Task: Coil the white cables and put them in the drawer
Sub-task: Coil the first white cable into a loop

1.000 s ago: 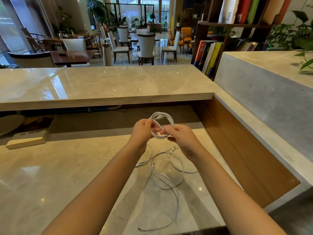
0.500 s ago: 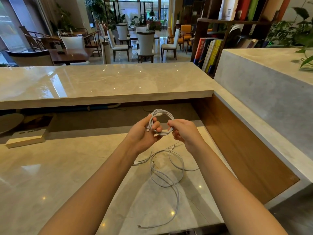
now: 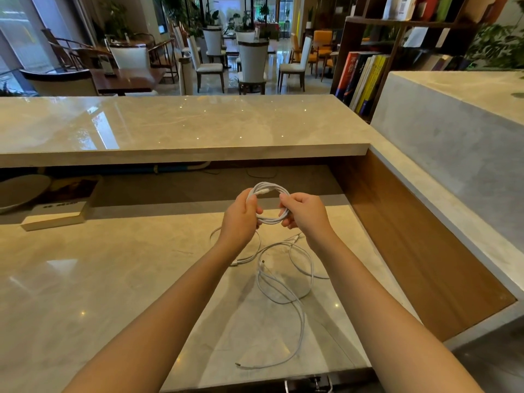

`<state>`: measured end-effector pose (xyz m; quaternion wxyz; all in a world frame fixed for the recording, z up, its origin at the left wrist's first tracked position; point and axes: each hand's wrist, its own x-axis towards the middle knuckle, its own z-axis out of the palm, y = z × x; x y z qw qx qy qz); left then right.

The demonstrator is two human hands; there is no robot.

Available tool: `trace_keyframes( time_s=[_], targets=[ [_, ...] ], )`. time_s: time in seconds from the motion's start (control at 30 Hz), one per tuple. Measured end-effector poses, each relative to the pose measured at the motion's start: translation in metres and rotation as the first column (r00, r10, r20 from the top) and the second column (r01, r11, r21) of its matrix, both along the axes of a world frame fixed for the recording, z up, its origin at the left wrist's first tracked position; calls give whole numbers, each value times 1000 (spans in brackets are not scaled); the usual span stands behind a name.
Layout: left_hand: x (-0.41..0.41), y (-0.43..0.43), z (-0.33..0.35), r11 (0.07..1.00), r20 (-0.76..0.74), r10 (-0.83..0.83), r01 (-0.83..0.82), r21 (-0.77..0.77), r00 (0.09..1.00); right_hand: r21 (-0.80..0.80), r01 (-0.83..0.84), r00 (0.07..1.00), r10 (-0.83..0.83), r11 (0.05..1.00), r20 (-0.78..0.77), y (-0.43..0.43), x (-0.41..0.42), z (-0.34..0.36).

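Holding one coiled cable (image 3: pixel 270 186) between both hands, above the counter (image 3: pixel 85 293).
My left hand (image 3: pixel 241 215) grips the coil's left side, my right hand (image 3: pixel 304 214) pinches its right side; coil upright, off the surface. More white cables (image 3: pixel 285 290) lie loose and tangled on the marble below my wrists, one end near the front edge. A book (image 3: pixel 56 215) lies far left.

Bare forearms (image 3: pixel 175 302), bare left hand (image 3: pixel 239 219) and right hand (image 3: pixel 307 217)

Glossy polished marble counter (image 3: pixel 85 279), matt wood side panel (image 3: pixel 411 251), smooth white plastic-sheathed cables (image 3: pixel 283 287)
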<state>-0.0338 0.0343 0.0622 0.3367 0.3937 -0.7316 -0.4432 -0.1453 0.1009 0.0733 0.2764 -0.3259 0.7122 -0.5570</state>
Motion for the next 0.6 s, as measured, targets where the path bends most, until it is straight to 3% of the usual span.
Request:
trace_keyframes(
  time_s=[0.07,0.13,0.23,0.33,0.43,0.6],
  targets=[
    [-1,0,-8,990,-71,100,-106,-94,992,2,34,999,-34,999,35,-4,4,-3],
    [-2,2,-13,983,-184,171,-181,-39,968,9,57,998,-57,998,29,-6,10,-6],
    [-2,2,-10,935,-350,253,-134,329,902,2,63,998,-63,998,-21,-7,16,-12],
    [4,-1,4,733,-438,272,111,671,857,-47,57,996,-61,997,-71,-4,15,-17],
    [14,-5,11,568,-428,159,273,777,889,-75,-6,985,-7,997,-173,2,11,-17],
    [19,-14,11,569,-408,-83,379,730,909,19,-109,941,110,994,-322,2,9,-9]
  ],
)
